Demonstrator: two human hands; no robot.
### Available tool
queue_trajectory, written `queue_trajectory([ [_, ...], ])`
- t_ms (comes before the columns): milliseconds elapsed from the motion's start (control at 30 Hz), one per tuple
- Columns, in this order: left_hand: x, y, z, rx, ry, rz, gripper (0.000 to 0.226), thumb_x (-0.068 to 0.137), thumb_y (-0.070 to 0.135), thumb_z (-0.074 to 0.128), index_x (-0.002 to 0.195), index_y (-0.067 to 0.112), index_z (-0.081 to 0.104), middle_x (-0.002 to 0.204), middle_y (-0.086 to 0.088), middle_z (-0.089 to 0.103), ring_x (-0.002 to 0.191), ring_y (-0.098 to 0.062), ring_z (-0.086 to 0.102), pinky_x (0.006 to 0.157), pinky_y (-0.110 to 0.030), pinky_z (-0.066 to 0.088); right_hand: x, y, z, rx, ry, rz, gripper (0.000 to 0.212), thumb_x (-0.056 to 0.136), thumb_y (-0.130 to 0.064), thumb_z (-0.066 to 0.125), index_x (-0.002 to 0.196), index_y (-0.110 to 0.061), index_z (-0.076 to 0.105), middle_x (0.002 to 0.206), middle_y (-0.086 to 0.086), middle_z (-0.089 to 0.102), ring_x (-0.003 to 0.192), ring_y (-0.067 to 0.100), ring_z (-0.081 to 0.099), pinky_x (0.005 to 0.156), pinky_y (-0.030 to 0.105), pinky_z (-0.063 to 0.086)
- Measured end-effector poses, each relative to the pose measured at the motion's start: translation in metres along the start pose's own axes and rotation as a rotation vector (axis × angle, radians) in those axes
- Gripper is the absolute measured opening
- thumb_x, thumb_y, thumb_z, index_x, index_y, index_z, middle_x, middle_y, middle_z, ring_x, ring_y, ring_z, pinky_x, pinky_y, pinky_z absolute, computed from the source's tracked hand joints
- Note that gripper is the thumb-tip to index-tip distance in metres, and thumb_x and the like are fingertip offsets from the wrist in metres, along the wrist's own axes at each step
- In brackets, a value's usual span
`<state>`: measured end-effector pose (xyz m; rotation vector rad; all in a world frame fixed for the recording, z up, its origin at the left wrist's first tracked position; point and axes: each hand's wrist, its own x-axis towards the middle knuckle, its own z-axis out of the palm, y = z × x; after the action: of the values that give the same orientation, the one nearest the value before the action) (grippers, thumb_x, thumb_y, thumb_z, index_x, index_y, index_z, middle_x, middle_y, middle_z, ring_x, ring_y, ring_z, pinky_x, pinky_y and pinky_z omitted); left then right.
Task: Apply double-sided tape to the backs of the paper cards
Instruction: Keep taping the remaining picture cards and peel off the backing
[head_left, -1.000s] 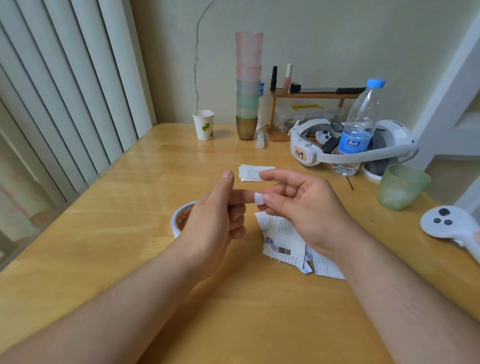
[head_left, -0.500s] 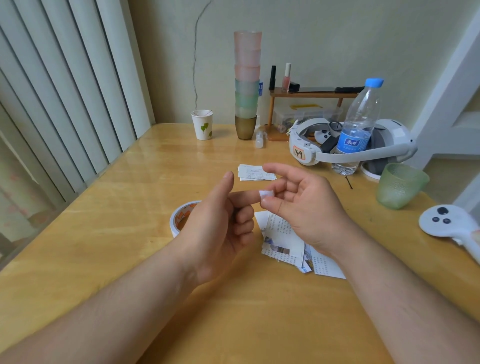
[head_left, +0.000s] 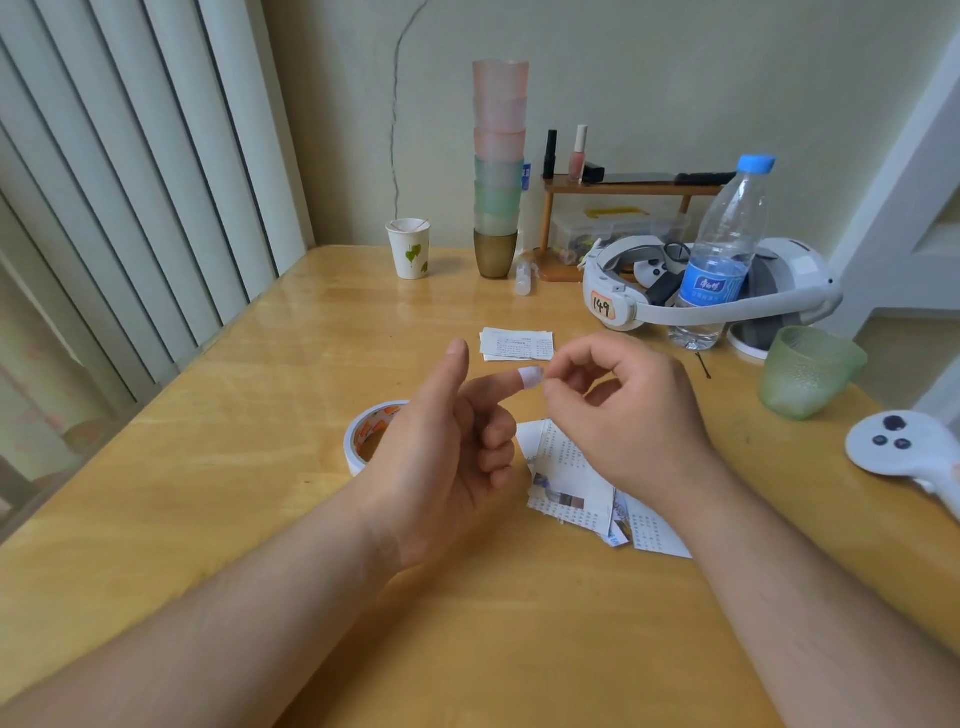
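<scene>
A tape piece (head_left: 531, 376) clings to our left hand (head_left: 441, 457) forefinger; our right hand (head_left: 623, 415) grip pinches its edge. It may crumple before reaching the paper cards (head_left: 571, 483) below on the worktop (head_left: 260, 415).

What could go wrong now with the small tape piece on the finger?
The tape piece clings to the left hand index fingertip while the right hand picks at its edge; it may fold onto itself or lose stickiness. The loose paper cards lie beneath and might catch it by accident.

"149" on headset tag (head_left: 602, 305)
</scene>
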<state>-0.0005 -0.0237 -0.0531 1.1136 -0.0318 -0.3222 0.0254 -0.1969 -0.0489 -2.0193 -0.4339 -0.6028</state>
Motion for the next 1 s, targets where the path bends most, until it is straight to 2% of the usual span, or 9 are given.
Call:
queue_trajectory([
  [67, -0.002, -0.002, 0.000, 0.216, -0.019, 0.109, 0.049, 0.097, 0.060, 0.051, 0.117, 0.025, 0.079, 0.076, -0.010, 0.035, 0.065, -0.017, 0.031, 0.065, -0.031, 0.035, -0.001, -0.002, 0.002, 0.005, -0.006, 0.019, 0.012, 0.083, -0.015, 0.079, 0.079, -0.026, 0.075, 0.073, -0.008, 0.070, 0.065, 0.010, 0.063, 0.061, 0.017, 0.049],
  [133, -0.004, -0.005, -0.002, 0.560, -0.010, 0.264, 0.033, 0.092, 0.039, 0.058, 0.120, 0.029, 0.073, 0.081, -0.017, 0.043, 0.066, -0.014, 0.035, 0.066, -0.029, 0.040, -0.001, -0.003, 0.004, 0.030, -0.006, 0.082, 0.010, 0.084, -0.019, 0.078, 0.078, -0.027, 0.076, 0.073, -0.011, 0.072, 0.068, 0.009, 0.066, 0.064, 0.022, 0.054],
  [200, -0.006, -0.010, -0.006, 0.872, 0.011, 0.409, 0.062, 0.089, 0.017, 0.057, 0.145, 0.045, 0.057, 0.074, 0.003, 0.044, 0.066, -0.007, 0.039, 0.064, -0.021, 0.040, 0.000, -0.001, 0.006, 0.066, -0.002, 0.137, 0.011, 0.084, -0.019, 0.078, 0.077, -0.027, 0.076, 0.072, -0.012, 0.073, 0.067, 0.007, 0.066, 0.065, 0.024, 0.055],
  [267, -0.006, -0.013, -0.006, 1.034, 0.013, 0.492, 0.082, 0.083, 0.013, 0.054, 0.157, 0.046, 0.039, 0.069, 0.013, 0.040, 0.065, -0.005, 0.040, 0.063, -0.020, 0.040, 0.001, 0.000, 0.007, 0.113, 0.001, 0.171, 0.012, 0.084, -0.019, 0.078, 0.075, -0.026, 0.076, 0.071, -0.010, 0.073, 0.065, 0.006, 0.064, 0.064, 0.024, 0.054],
  [467, -0.005, -0.014, -0.007, 1.126, 0.027, 0.562, 0.086, 0.082, 0.015, 0.052, 0.160, 0.044, 0.034, 0.070, 0.018, 0.045, 0.067, -0.006, 0.044, 0.065, -0.015, 0.039, 0.001, -0.003, 0.005, 0.259, -0.007, 0.189, 0.016, 0.087, -0.012, 0.078, 0.076, -0.024, 0.076, 0.073, -0.005, 0.074, 0.066, 0.005, 0.063, 0.064, 0.019, 0.051],
  [600, -0.005, -0.013, -0.007, 1.201, 0.053, 0.599, 0.086, 0.083, 0.013, 0.052, 0.161, 0.042, 0.033, 0.073, 0.014, 0.046, 0.073, -0.007, 0.048, 0.066, -0.014, 0.038, 0.001, -0.001, 0.007, 0.291, -0.016, 0.229, 0.013, 0.088, -0.015, 0.078, 0.078, -0.023, 0.077, 0.075, -0.002, 0.075, 0.069, 0.009, 0.065, 0.068, 0.026, 0.054],
  [767, -0.004, -0.013, -0.008, 1.355, 0.069, 0.633, 0.094, 0.085, 0.005, 0.058, 0.164, 0.041, 0.024, 0.079, 0.014, 0.046, 0.081, -0.009, 0.049, 0.069, -0.026, 0.043, 0.000, 0.000, 0.010, 0.325, 0.007, 0.248, 0.013, 0.089, -0.012, 0.076, 0.079, -0.021, 0.078, 0.073, 0.000, 0.074, 0.070, 0.013, 0.067, 0.070, 0.031, 0.058],
  [900, -0.002, -0.013, -0.008, 1.412, 0.108, 0.645, 0.096, 0.085, 0.003, 0.057, 0.164, 0.044, 0.021, 0.080, 0.014, 0.043, 0.076, -0.011, 0.047, 0.067, -0.033, 0.047, 0.000, -0.001, 0.011, 0.334, 0.016, 0.265, 0.015, 0.089, -0.012, 0.075, 0.079, -0.023, 0.078, 0.073, 0.000, 0.075, 0.070, 0.015, 0.069, 0.069, 0.028, 0.057],
  [1000, -0.001, -0.013, -0.009, 1.458, 0.145, 0.641, 0.097, 0.084, 0.005, 0.054, 0.164, 0.047, 0.019, 0.081, 0.010, 0.044, 0.072, -0.012, 0.045, 0.063, -0.040, 0.049, -0.001, -0.002, 0.010, 0.327, 0.029, 0.269, 0.015, 0.090, -0.014, 0.074, 0.078, -0.023, 0.078, 0.074, 0.002, 0.075, 0.074, 0.025, 0.071, 0.070, 0.035, 0.059],
])
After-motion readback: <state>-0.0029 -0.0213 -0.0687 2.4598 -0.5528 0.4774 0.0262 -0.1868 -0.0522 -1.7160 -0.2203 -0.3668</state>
